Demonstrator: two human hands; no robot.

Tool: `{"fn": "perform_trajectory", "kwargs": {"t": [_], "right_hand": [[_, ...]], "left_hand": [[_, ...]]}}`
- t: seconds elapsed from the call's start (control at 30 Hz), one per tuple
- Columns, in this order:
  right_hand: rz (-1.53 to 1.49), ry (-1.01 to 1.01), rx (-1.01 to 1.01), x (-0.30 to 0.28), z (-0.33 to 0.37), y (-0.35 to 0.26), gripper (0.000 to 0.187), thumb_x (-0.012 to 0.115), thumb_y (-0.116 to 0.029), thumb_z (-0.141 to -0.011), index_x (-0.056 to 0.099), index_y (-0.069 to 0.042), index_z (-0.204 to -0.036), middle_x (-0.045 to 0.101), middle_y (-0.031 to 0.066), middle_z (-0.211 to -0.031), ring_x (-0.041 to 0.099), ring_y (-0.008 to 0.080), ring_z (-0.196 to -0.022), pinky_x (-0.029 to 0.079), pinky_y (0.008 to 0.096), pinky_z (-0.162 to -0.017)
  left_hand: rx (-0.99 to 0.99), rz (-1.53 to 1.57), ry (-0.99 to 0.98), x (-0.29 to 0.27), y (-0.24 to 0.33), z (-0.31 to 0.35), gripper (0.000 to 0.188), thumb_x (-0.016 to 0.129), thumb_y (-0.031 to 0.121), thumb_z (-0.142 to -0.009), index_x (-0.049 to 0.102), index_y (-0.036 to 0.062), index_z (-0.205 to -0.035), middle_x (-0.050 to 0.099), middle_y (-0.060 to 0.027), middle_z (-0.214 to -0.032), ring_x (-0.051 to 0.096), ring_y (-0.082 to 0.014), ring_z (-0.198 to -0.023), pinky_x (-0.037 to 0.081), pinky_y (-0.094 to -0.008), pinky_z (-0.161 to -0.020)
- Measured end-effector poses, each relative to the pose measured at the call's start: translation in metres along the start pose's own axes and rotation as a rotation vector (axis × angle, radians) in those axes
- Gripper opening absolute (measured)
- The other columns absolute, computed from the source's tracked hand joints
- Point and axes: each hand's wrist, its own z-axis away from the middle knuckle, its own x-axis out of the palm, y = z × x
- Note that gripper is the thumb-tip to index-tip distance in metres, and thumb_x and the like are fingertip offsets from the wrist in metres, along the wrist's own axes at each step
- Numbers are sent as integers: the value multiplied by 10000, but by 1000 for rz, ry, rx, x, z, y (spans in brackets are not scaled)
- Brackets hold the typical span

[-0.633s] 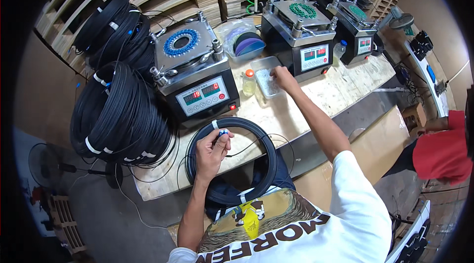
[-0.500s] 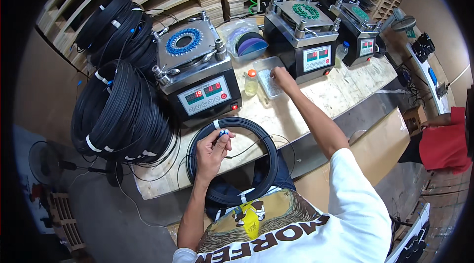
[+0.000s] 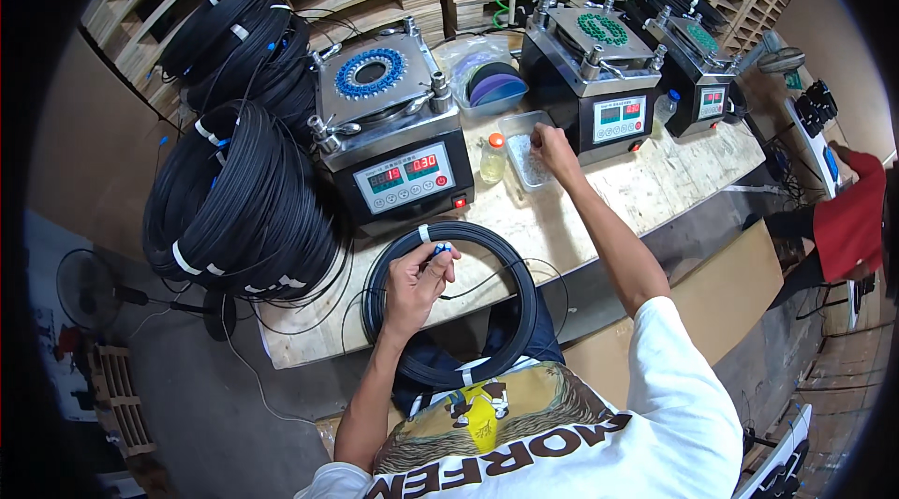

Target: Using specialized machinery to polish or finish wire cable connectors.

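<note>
My left hand is closed in a pinch, raised over the near edge of the bench. Between its thumb and fingers are small blue cable connectors. Below and around that hand lies a coil of black cable, bound with white ties and partly over my lap. Farther right, my right hand reaches with bent, closed fingers into a clear plastic tray of small whitish pieces. Whatever its fingertips hold is too small to make out. Beside the tray stands a small bottle with an orange cap.
A polishing machine with a ring of blue connectors stands at left; two with green ones stand right. Cable coils are stacked at far left. A tub of coloured discs sits behind the tray. A person in red is at right.
The whole view has shifted slightly. My right hand stays at the tray and my left keeps hold of the connectors. The machine displays have changed, and the person in red has moved an arm.
</note>
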Motion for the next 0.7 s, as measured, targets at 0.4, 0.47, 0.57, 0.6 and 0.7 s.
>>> {"fn": "perform_trajectory", "kwargs": {"t": [0.4,0.47,0.57,0.6,0.7], "right_hand": [[-616,-117,-11,-44,33,-126,200,687,-31,-898,705,35,-1087,713,52,-871,628,77,-785,508,234,-687],[-813,-181,-27,-46,52,-161,187,732,-59,-882,684,15,-1048,683,9,-828,599,43,-737,480,203,-647],[-857,-315,-49,-46,71,-194,119,745,-33,-864,689,8,-960,682,12,-842,610,46,-739,492,202,-645],[-898,-349,-55,-46,77,-206,101,739,-29,-868,703,16,-951,690,29,-868,625,61,-751,504,208,-654],[-992,-410,-34,-45,88,-230,118,742,-19,-860,724,38,-961,699,75,-952,643,93,-811,525,221,-698]], "left_hand": [[5,14,23,-4,10,-2,257,598,222,-1003,680,-22,-1011,567,15,-706,379,-2,-547,281,-191,-477],[-24,16,20,-7,11,-1,256,607,235,-998,684,-9,-1014,573,15,-708,401,-4,-564,298,-190,-487],[-6,39,45,-6,12,-1,281,609,267,-996,688,-2,-1014,579,18,-708,418,-9,-573,315,-190,-495],[-5,27,40,-8,11,1,300,607,288,-996,688,-1,-1014,581,17,-707,426,-12,-577,323,-192,-498],[16,-22,45,-12,13,4,336,603,326,-995,689,1,-1014,584,15,-704,440,-17,-584,341,-200,-505]]}}
